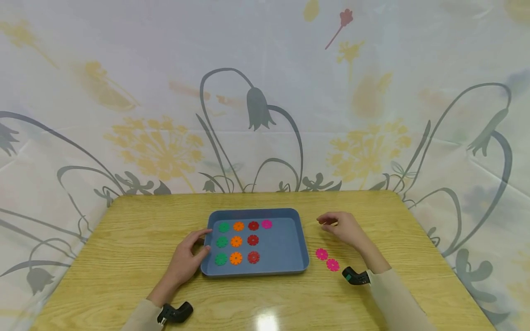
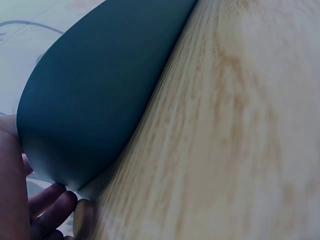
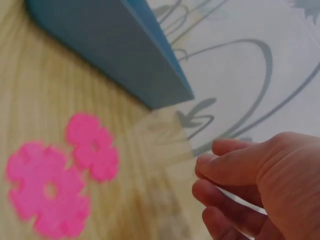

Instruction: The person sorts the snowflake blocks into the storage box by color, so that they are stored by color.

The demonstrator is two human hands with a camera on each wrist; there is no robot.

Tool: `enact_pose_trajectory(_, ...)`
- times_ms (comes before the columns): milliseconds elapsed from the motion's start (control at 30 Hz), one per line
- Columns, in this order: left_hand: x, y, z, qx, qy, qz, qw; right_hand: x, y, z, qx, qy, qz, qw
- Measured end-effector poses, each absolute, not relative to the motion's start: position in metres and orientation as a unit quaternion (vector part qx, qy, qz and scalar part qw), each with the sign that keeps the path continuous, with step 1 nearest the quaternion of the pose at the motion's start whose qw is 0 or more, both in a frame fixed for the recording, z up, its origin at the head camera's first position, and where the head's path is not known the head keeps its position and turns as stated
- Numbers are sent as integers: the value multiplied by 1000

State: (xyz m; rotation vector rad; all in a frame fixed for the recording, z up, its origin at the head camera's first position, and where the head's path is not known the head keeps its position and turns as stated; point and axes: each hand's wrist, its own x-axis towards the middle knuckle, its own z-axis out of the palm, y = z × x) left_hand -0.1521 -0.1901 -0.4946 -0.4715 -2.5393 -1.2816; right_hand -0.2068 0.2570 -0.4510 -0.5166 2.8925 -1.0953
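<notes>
A blue tray (image 1: 285, 243) lies on the wooden table with flower-shaped plastic discs inside. Three green discs (image 1: 221, 242), three orange discs (image 1: 236, 241) and three red discs (image 1: 253, 240) form columns from left to right, and one pink disc (image 1: 267, 224) lies at the back. My left hand (image 1: 188, 257) holds the tray's left edge, thumb and index finger at the rim, other fingers curled by its outer wall in the left wrist view. Right of the tray, my right hand (image 1: 343, 228) hovers with loosely bent fingers and nothing in them. Two pink discs (image 3: 50, 190) lie near it.
The wooden table (image 1: 153, 216) reaches back to a wall covering (image 1: 265, 151) printed with grey and yellow flowers. Each wrist carries a small black device (image 1: 356, 276). The tray's raised wall (image 3: 115, 50) stands beside the loose pink discs.
</notes>
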Motion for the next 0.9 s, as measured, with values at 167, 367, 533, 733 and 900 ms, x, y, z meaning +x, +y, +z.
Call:
enact_pose_trajectory(167,-153,-191,-497,-161,-874,-441,124,-196,271,-461,-166,924,-343,15)
enact_pose_trajectory(367,-154,-191,-499,-162,-877,-435,124,-187,277,-471,-173,918,-356,18)
enact_pose_trajectory(533,-153,-191,-499,-169,-874,-437,130,-185,279,-473,-213,895,-390,47)
enact_pose_trajectory(733,-152,-191,-497,-168,-874,-436,131,-184,280,-472,-247,873,-409,102)
enact_pose_trajectory(900,-153,-191,-497,-169,-874,-437,131,-184,278,-470,-254,876,-388,133)
